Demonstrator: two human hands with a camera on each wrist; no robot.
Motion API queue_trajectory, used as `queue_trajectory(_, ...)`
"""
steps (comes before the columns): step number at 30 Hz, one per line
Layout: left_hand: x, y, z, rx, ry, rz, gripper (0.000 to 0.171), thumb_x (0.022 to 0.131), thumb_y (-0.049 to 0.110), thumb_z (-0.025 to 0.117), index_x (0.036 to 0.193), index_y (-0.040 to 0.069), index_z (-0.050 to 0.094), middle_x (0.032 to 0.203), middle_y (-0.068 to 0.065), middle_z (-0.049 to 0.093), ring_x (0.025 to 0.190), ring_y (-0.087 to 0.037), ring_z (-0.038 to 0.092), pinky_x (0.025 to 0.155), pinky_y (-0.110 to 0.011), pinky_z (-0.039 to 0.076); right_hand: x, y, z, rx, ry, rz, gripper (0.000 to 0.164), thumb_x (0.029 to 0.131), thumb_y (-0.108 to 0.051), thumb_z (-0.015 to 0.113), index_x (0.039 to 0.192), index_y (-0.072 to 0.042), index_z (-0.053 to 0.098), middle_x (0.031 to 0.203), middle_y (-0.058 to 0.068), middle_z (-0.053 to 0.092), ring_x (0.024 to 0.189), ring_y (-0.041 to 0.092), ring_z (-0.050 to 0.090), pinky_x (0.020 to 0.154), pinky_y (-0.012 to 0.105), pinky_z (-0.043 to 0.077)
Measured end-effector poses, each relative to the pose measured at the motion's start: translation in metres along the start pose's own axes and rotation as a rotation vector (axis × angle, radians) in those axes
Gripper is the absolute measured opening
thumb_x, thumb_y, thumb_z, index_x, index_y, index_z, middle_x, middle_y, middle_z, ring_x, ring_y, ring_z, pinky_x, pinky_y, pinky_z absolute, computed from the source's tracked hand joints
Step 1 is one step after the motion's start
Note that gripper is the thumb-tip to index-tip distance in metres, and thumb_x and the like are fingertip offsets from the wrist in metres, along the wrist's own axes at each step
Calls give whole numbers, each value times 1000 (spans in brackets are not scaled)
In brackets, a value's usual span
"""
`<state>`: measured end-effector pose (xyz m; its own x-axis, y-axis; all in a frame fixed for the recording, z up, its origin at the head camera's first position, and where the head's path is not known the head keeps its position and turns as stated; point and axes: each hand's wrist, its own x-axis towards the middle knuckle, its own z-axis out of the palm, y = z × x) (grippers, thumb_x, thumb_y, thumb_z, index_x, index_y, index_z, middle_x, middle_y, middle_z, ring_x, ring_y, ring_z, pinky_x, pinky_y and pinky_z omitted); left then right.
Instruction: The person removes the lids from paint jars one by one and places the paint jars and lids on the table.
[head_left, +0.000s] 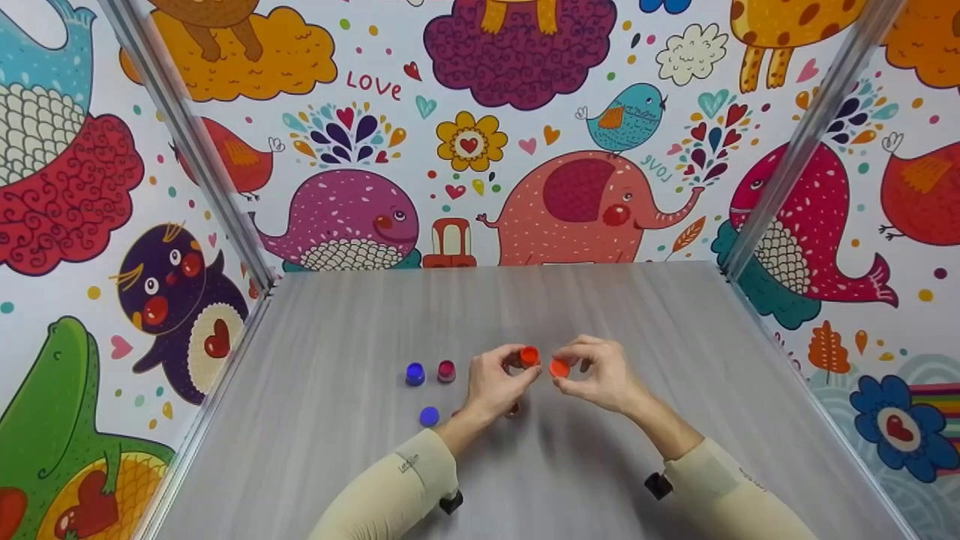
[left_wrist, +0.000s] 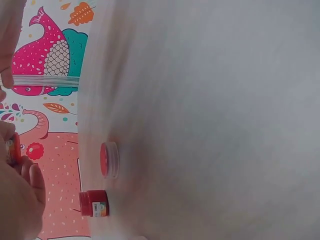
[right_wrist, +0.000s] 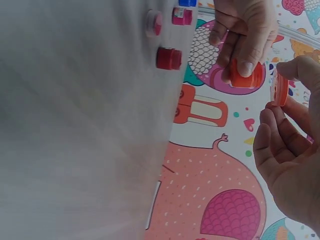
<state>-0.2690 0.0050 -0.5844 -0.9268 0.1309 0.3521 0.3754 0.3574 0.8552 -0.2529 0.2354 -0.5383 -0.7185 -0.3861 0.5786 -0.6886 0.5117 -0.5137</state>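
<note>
My left hand (head_left: 499, 382) grips a small orange paint jar (head_left: 529, 356), its open mouth up, above the table. Just to the right, my right hand (head_left: 600, 371) pinches an orange lid (head_left: 559, 367) between thumb and fingers. A narrow gap separates lid and jar; the right wrist view shows the lid (right_wrist: 280, 87) tilted on edge beside the orange jar (right_wrist: 247, 75). Left of my left hand stand an open blue jar (head_left: 415, 374) and an open dark pink jar (head_left: 446, 370). Below my left hand, a red jar (head_left: 513, 409) is mostly hidden in the head view.
A blue lid (head_left: 429, 417) lies on the grey table (head_left: 337, 450) nearer to me. The right wrist view shows a pink lid (right_wrist: 154, 23) near the red jar (right_wrist: 169, 58). Printed walls (head_left: 465, 187) and metal posts (head_left: 810, 142) bound the table.
</note>
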Motion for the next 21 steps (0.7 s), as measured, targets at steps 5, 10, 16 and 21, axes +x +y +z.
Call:
queue_trajectory(5, 2, 0, 4, 15, -12, 13, 27, 92, 22, 94, 115, 11, 85, 96, -4, 86, 82, -20, 78, 69, -19, 59, -7, 2, 0, -20, -27, 50, 25, 82, -9, 97, 104, -14, 87, 92, 1, 80, 79, 23, 73, 65, 32, 61)
queue_trajectory(10, 4, 0, 8, 31, -40, 25, 26, 93, 21, 93, 115, 10, 85, 98, -6, 87, 90, -33, 83, 76, -31, 67, -13, 4, 1, -34, -38, 61, 24, 82, -9, 97, 104, -7, 87, 89, 5, 78, 78, 29, 71, 64, 36, 61)
queue_trajectory(16, 7, -3, 13, 97, -57, 32, 24, 94, 22, 92, 115, 12, 85, 99, -3, 87, 93, -30, 83, 85, -31, 66, -18, 4, 5, -52, -46, 69, 24, 81, -10, 98, 102, -10, 87, 86, 2, 77, 77, 22, 70, 64, 37, 62)
queue_trajectory(21, 8, -3, 17, 122, -53, 32, 24, 95, 24, 91, 115, 13, 85, 99, -1, 86, 94, -31, 83, 86, -28, 64, -21, 5, 7, -54, -54, 88, 24, 81, -10, 98, 102, -12, 87, 87, -1, 76, 78, 18, 69, 64, 35, 62)
